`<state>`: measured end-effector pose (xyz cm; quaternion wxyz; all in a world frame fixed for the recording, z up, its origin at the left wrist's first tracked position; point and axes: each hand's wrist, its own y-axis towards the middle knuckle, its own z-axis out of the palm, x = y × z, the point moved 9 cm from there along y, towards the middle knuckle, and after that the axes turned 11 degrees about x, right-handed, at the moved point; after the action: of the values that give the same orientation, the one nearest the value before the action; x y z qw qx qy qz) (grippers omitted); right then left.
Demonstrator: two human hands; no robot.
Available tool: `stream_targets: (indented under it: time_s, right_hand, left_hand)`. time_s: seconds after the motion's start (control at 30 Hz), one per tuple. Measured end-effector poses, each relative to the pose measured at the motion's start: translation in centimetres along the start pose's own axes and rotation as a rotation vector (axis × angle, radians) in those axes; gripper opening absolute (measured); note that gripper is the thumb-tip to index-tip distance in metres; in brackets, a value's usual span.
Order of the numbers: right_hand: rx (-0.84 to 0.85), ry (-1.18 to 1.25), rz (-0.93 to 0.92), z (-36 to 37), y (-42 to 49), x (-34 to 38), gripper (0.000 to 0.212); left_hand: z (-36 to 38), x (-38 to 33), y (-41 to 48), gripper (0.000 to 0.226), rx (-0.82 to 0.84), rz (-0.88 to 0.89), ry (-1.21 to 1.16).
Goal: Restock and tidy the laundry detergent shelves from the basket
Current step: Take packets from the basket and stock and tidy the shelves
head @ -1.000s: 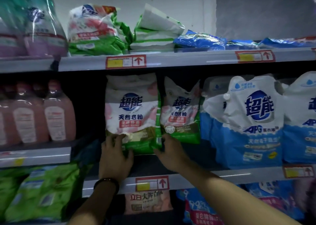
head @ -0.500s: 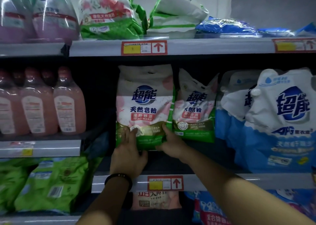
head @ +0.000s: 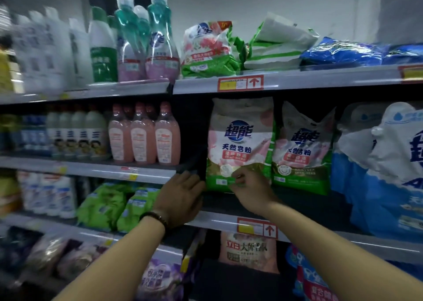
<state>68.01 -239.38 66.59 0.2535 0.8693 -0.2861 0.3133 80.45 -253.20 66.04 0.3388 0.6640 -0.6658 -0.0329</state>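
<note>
Head view: hands at the powder bag [head: 240, 140], upright on shelf [head: 309, 205].
left hand [head: 183, 197]: grip released, fingers straight, at bag's lower-left edge.
right hand [head: 250, 187]: grip pinching bag's lower front.
twin bag [head: 302, 149]: touching bag's right side.
step: squaring the facing.
next: probably nudge flush, release.
</note>
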Motion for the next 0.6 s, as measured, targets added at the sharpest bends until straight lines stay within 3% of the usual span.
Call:
stream_targets:
  time_s: [0.17, 0.27, 0.33, 0.43, 0.5, 0.6]
  right_hand:
    - [0.044, 0.1, -0.001, 4.6, -0.1, 2.5, 0.014]
    - [0.07, 0.126, -0.018, 6.5, 0.7, 4.0, 0.016]
    - [0.085, 0.114, -0.03, 7.3, 1.2, 5.2, 0.02]
    - [0.068, 0.1, -0.053, 7.7, 2.7, 7.3, 0.024]
    - [0.046, 0.08, -0.07, 7.7, 4.4, 8.8, 0.03]
    - [-0.021, 0.078, -0.099, 7.5, 7.4, 10.6, 0.047]
  left_hand:
    - [-2.9, 6.8, -5.0, 0.04, -0.133, -0.247, 0.012]
    - [-2.9, 10.0, -5.4, 0.049, -0.098, -0.376, -0.064]
    - [-2.2, 12.3, -5.1, 0.054, 0.007, -0.468, -0.131]
    - [-0.4, 15.1, -3.7, 0.049, 0.307, -0.55, -0.282]
    - [0.5, 15.9, -2.4, 0.043, 0.509, -0.506, -0.303]
    - [2.1, 16.6, -1.0, 0.037, 0.648, -0.454, -0.336]
